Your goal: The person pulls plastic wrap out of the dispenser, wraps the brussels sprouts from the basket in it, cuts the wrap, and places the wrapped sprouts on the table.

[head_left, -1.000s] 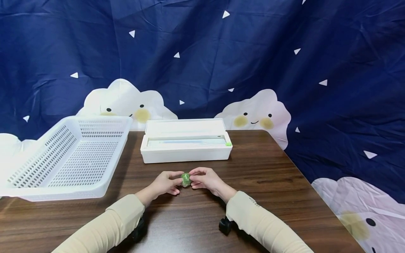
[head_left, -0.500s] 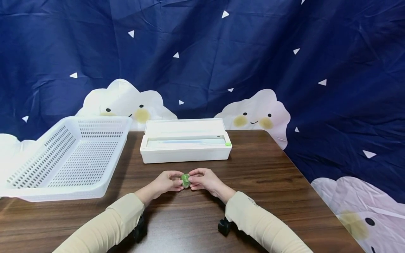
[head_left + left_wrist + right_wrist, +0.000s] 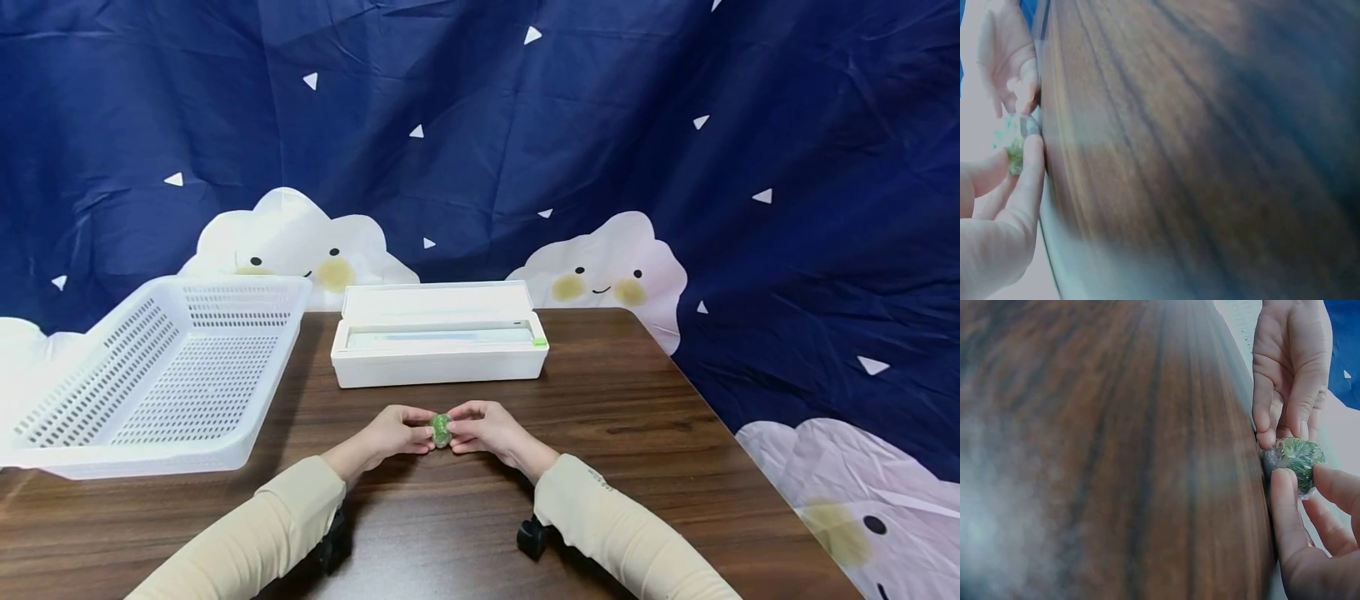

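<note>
Between my two hands, low over the table in the head view, is a small round green bundle wrapped in crinkled clear plastic film. My left hand pinches its left side with thumb and fingers. From the other side my right hand grips it in the same way. The right wrist view shows the shiny film round the green bundle and fingertips of both hands against it. What the green filling is, I cannot tell. In the left wrist view the bundle is washed out by glare.
A long white box with a raised lid and a bright green tab stands just behind the hands. To the left is a large white perforated basket. The wooden table ends in an edge at the right, near a blue curtain.
The lower fingers of my left hand have moved in closer to the bundle. The bundle has shifted very slightly towards me; both hands still hold it.
</note>
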### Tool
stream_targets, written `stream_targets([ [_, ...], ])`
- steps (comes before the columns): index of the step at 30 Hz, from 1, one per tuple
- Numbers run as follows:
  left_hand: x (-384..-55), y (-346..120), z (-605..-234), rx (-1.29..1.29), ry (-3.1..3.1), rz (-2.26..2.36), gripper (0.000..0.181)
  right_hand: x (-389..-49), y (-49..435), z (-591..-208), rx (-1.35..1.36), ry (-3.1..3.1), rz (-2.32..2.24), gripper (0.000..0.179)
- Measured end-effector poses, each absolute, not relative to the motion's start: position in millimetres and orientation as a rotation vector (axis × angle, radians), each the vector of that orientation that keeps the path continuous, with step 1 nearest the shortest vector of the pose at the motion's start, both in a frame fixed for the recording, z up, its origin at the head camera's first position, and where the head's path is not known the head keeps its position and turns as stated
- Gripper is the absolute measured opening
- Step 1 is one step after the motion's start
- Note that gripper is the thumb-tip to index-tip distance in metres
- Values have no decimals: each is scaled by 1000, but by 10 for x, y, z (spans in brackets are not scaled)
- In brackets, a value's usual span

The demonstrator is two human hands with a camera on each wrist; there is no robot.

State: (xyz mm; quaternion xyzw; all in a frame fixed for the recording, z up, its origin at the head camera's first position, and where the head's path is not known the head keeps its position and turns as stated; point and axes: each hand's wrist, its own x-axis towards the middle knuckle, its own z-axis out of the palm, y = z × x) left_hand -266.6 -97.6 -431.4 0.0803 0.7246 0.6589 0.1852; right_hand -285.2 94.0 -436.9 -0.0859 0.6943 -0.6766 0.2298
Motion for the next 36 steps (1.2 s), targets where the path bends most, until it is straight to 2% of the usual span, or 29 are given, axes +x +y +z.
stream_targets([
  [14, -2659, -1009, -4297, 245, 2038, 1849, 39, -2869, 979, -4348, -253, 1859, -1877, 36],
  [36, -2656, -1047, -4326, 268, 1974, 1862, 42, -2881, 1058, -4335, -235, 1912, -1866, 37],
])
